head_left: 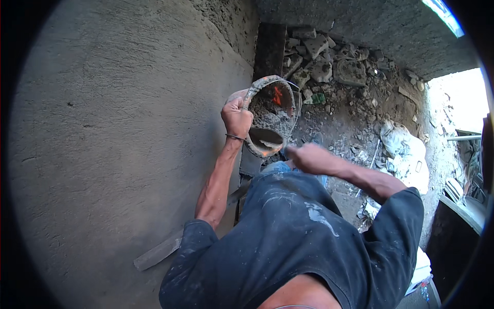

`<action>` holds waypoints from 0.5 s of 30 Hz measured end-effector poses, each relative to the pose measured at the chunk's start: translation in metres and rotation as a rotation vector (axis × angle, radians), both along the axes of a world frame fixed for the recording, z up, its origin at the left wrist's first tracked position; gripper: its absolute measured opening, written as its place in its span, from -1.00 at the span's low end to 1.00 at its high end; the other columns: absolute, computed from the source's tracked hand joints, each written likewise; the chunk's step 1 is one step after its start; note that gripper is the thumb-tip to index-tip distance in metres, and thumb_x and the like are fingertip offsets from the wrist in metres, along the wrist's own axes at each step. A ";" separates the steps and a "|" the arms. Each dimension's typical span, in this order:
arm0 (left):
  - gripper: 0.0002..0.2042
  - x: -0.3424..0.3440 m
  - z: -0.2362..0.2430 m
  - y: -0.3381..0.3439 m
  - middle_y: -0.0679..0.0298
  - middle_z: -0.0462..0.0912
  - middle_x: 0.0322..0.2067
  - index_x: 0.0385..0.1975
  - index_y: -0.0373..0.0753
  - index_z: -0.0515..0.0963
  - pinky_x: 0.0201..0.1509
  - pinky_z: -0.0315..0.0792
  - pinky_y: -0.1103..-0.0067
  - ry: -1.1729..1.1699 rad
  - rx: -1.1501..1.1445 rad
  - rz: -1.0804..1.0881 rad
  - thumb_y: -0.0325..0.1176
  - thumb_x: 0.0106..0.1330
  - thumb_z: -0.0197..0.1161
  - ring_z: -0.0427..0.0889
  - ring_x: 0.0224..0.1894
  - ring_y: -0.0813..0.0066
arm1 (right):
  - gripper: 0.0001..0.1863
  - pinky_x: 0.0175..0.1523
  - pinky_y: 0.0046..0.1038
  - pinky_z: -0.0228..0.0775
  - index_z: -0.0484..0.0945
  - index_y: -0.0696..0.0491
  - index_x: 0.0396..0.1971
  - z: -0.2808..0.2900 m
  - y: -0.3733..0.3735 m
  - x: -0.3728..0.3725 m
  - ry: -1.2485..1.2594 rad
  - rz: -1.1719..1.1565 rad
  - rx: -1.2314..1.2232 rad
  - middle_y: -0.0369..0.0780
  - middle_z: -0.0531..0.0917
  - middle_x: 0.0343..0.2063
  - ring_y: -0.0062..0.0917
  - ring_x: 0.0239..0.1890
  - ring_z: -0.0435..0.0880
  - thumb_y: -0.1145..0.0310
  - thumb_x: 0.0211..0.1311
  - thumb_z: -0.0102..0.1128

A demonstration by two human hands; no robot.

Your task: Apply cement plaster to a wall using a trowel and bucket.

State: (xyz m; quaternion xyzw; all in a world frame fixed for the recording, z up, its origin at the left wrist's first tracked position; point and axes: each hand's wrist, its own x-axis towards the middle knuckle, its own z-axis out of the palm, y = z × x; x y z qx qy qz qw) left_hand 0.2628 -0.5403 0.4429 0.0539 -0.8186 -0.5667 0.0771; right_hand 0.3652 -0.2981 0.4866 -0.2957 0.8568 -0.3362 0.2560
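My left hand (235,119) is closed on the rim of a mortar-crusted bucket (261,86), tilted beside the rendered wall. Wet grey mortar (274,119) lies inside it, with orange patches on its walls and rim. My right hand (309,157), slightly blurred, is closed at the bucket's lower right, apparently on the handle of a trowel, whose blade (265,136) seems to lie inside the bucket. Most of that handle is hidden by my fingers.
The rough grey wall (118,103) fills the left. Broken concrete chunks (350,72) and dirt cover the ground ahead. A white sack (411,154) lies on the right, near a bright opening with a ledge (463,211). A loose board (157,255) is at lower left.
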 end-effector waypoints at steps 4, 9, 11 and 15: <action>-0.65 0.004 0.010 0.004 0.56 0.09 -0.67 -0.76 -0.15 0.02 -0.72 -0.08 0.62 0.009 -0.007 -0.044 -0.80 -0.40 -0.05 0.04 -0.62 0.77 | -0.81 -0.46 -0.10 0.39 0.42 0.19 -0.31 -0.028 -0.005 -0.009 -0.426 -0.157 -0.354 0.01 0.54 -0.64 -0.06 -0.59 0.57 0.34 0.26 -0.01; -0.61 0.015 0.029 0.004 0.55 0.04 -0.68 -0.75 -0.10 -0.03 -0.71 -0.12 0.62 -0.127 0.218 0.006 -0.79 -0.44 -0.06 -0.01 -0.63 0.77 | -0.83 -0.47 -0.14 0.44 0.45 0.15 -0.31 -0.007 0.023 -0.036 0.134 -0.132 0.128 -0.04 0.57 -0.67 -0.19 -0.58 0.63 0.40 0.25 -0.10; -0.61 0.009 0.016 0.007 0.55 0.05 -0.67 -0.75 -0.11 -0.02 -0.68 -0.12 0.64 -0.089 0.197 -0.028 -0.77 -0.44 -0.05 0.00 -0.62 0.77 | -0.84 -0.46 -0.05 0.39 0.39 0.19 -0.33 -0.018 0.013 -0.023 -0.109 -0.066 0.094 0.05 0.53 -0.67 -0.02 -0.56 0.59 0.41 0.25 -0.12; -0.63 0.004 0.028 0.027 0.55 0.05 -0.65 -0.73 -0.13 -0.01 -0.61 -0.13 0.64 -0.056 0.066 -0.129 -0.74 -0.45 -0.02 0.02 -0.56 0.76 | -0.82 -0.27 -0.04 0.39 0.41 0.22 -0.36 -0.019 0.002 -0.003 -0.284 -0.063 -0.126 0.14 0.57 -0.50 0.08 -0.37 0.57 0.41 0.15 -0.03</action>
